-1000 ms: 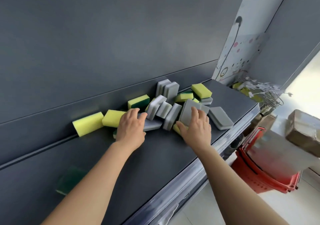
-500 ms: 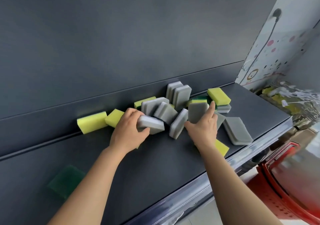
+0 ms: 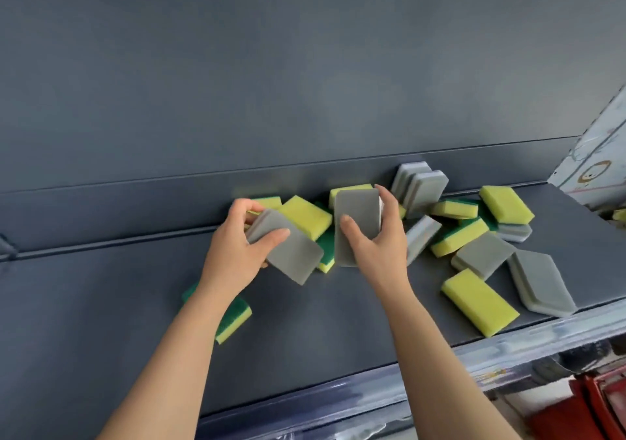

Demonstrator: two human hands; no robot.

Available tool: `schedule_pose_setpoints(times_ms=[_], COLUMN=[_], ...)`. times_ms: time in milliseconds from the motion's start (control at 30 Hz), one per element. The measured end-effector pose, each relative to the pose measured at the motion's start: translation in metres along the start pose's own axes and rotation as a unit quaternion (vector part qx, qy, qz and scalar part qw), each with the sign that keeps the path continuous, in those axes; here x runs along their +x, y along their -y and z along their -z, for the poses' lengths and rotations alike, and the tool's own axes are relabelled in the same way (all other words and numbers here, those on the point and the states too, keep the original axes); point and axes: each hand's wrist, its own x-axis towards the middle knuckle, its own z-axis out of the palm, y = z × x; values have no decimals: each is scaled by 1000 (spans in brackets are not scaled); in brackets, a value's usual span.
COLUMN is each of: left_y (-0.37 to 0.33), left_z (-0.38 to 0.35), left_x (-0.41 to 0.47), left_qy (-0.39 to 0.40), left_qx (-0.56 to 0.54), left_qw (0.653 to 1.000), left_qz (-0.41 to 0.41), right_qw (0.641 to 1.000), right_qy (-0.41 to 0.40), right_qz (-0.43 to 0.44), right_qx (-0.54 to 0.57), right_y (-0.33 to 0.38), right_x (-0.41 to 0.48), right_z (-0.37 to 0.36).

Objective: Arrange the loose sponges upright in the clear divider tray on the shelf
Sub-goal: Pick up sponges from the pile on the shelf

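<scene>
This looks like a shop aisle. I face a dark grey metal display shelf (image 3: 305, 321) with a tall back panel (image 3: 305, 67) and a clear label strip (image 3: 508, 341) along its front edge. Many identical sponges (image 3: 479, 302) lie on it as stock, and a red plastic basket (image 3: 582, 412) sits below.

Both hands have lifted off the dark grey shelf (image 3: 305, 324): left hand (image 3: 233, 256) now grips a flat grey foam sponge (image 3: 291, 256) tilted, right hand (image 3: 381, 250) a second grey sponge (image 3: 355, 212) upright.

Dark grey back panel (image 3: 271, 67) above, pale patterned wall (image 3: 601, 165) at right, red basket (image 3: 582, 411) at bottom right.
</scene>
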Motion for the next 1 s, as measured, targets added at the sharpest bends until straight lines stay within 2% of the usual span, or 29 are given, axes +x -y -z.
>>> schedule_pose_setpoints(times_ms=[300, 600, 1000], left_y=[41, 70, 107], left_z=[115, 252, 411], left_x=[-61, -153, -264], left_qy=[-94, -181, -269], left_qx=[24, 41, 46], left_qw=[994, 979, 958], left_qz=[45, 83, 87], right_qw=[988, 961, 926], right_qy=[136, 256, 356], right_qz=[33, 54, 81], right_qx=[63, 92, 94], right_y=[44, 102, 171], right_x=[-65, -169, -311], right_z=[-95, -196, -313])
